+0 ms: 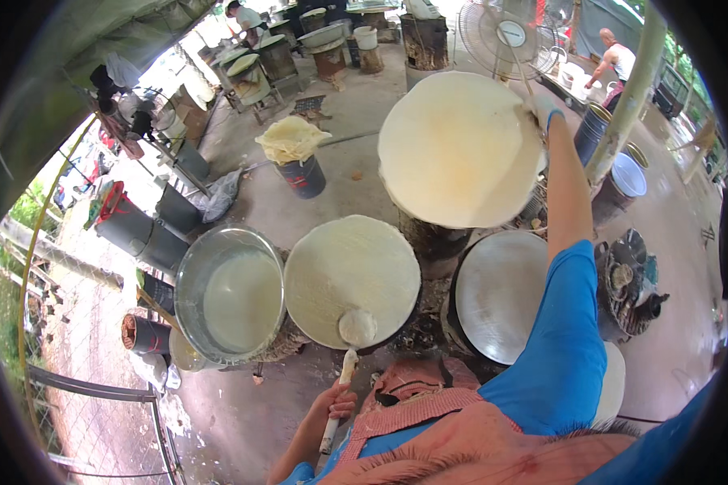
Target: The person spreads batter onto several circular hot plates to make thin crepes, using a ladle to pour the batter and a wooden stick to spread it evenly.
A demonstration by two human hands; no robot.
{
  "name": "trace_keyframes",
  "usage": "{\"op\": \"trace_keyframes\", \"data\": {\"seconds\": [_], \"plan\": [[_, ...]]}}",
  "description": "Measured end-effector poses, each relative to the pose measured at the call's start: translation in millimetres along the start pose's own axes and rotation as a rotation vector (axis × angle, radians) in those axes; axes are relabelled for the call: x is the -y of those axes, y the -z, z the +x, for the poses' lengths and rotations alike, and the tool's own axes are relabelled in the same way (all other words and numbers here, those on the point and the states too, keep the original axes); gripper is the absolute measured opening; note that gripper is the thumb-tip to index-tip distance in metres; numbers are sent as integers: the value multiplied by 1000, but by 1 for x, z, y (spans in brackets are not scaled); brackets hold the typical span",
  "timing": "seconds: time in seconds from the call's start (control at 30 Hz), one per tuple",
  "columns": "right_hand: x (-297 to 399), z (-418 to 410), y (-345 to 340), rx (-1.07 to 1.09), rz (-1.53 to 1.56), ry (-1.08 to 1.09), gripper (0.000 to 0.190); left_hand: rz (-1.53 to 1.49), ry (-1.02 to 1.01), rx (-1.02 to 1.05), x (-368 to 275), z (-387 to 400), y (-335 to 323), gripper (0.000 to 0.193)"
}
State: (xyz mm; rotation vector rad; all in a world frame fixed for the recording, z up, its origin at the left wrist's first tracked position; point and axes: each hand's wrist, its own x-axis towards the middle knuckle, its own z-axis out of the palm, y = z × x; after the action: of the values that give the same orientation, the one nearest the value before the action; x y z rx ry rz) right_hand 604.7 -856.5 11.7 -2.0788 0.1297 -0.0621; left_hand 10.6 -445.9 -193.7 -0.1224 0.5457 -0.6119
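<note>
My left hand (340, 403) is closed around the handle of a ladle (357, 327), whose bowl rests on a round sheet of pale batter (352, 273) on a griddle. Left of it stands a metal basin (185, 303) of whitish batter. My right arm reaches far out, and my gloved right hand (543, 109) is at the right edge of a large, round, pale sheet (458, 151) above a drum-like stand. A thin stick (519, 60) runs up from that hand; whether the hand grips stick or sheet is unclear. Beside my right arm lies a bare round metal griddle (503, 297).
A dark bucket (306, 179) topped with thin folded sheets (291, 139) stands ahead. A fan (509, 33) and a slanting pole (628, 103) are near my right hand. One person (619, 60) bends over white buckets; another (246, 21) works at the back left.
</note>
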Motion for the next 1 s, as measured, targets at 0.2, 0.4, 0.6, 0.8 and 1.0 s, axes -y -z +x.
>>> {"op": "trace_keyframes", "data": {"seconds": [0.2, 0.4, 0.6, 0.8, 1.0], "plan": [[-244, 128, -18, -494, 294, -176, 7, 14, 5, -67, -15, 4, -4, 22], [-332, 64, -186, -330, 400, -427, 24, -191, -172, 47, 19, -8, -1, 34], [-355, 48, -174, -436, 326, -593, 40, -261, -217, -83, 13, -4, -17, 32], [-238, -38, -171, -385, -335, -292, 66, -363, -253, 22, -7, -11, -9, 30], [-184, -125, -241, -200, -281, 302, 45, -247, -468, 66, -47, -52, -5, 32]]}}
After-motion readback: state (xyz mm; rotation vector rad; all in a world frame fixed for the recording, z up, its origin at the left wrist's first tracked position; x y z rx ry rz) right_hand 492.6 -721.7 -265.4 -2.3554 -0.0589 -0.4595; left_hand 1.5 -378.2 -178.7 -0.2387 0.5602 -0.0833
